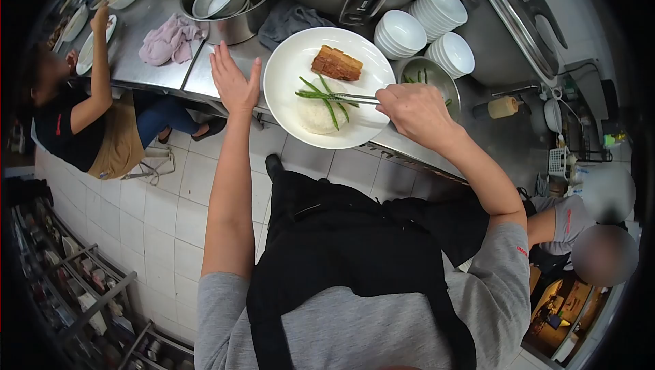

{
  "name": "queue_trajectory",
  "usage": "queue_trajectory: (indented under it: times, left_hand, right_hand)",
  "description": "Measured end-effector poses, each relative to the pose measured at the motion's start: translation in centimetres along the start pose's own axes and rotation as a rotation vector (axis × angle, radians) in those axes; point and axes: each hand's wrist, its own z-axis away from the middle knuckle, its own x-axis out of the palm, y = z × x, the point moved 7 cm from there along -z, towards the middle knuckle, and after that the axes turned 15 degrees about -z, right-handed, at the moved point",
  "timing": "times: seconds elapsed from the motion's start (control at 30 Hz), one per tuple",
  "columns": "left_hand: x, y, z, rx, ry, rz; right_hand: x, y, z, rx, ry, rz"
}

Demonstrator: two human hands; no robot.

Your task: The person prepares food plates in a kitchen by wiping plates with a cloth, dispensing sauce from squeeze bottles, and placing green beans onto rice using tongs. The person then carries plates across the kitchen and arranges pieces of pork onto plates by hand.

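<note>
A large white plate [280,97] lies at the counter's front edge. On it are a browned slab of meat [336,63], a mound of white rice [317,116] and several green beans [336,105] lying across the rice. My right hand [417,112] grips metal tongs [361,99], whose tips meet the beans. Just left of the plate, my left hand [235,78] is raised with its fingers apart and nothing in it. A metal bowl [448,85] with more green beans stands right of the plate, partly behind my right hand.
Stacked white bowls [437,15], a grey cloth [290,22], a steel pot [235,29] with strainers and a pink cloth [169,40] are on the counter [136,73]. One person sits at left; another is at lower right. A metal rack [102,295] stands lower left.
</note>
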Motion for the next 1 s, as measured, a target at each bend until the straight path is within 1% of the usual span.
queue_trajectory:
  times: [0.23, 0.37, 0.4, 0.43, 0.47, 0.5, 0.57, 0.7, 0.77, 0.83, 0.9, 1.0]
  left_hand:
    - [-0.1, 0.1, -0.1, -0.003, -0.008, 0.003]
    - [-0.1, 0.1, -0.1, 0.02, -0.001, 0.036]
    - [0.1, 0.1, -0.1, 0.045, 0.007, 0.043]
    - [0.0, 0.2, -0.1, 0.027, 0.0, 0.046]
    - [0.0, 0.3, 0.0, 0.037, 0.017, 0.045]
    - [0.0, 0.3, 0.0, 0.04, 0.025, 0.051]
    - [-0.2, 0.6, 0.0, 0.041, 0.013, 0.047]
    - [-0.1, 0.8, 0.0, 0.046, -0.004, 0.036]
    - [0.0, 0.7, 0.1, 0.041, -0.01, -0.007]
    - [-0.1, 0.8, 0.0, 0.039, -0.011, -0.007]
    - [-0.1, 0.8, 0.1, 0.033, -0.016, -0.007]
    - [-0.2, 0.7, 0.1, 0.022, -0.006, 0.01]
  right_hand:
    - [-0.5, 0.3, 0.4, 0.049, -0.06, -0.006]
    - [-2.3, 2.2, 1.7, 0.105, -0.007, -0.008]
    - [-4.1, 3.9, 2.9, 0.199, 0.114, -0.02]
    - [-6.0, 5.7, 4.3, 0.293, 0.238, -0.027]
    - [-7.0, 7.9, 6.0, 0.467, 0.209, 0.043]
    - [-7.5, 9.8, 7.7, 0.573, 0.224, 0.051]
    - [-6.3, 13.3, 11.2, 0.679, 0.184, 0.111]
    - [-2.5, 15.2, 14.1, 0.703, 0.128, 0.123]
    - [-0.6, 15.4, 14.0, 0.72, 0.033, 0.132]
    - [-0.4, 15.4, 13.6, 0.718, 0.05, 0.109]
    - [0.2, 15.5, 13.3, 0.722, -0.041, 0.141]
    - [-1.1, 15.2, 13.3, 0.709, -0.025, 0.178]
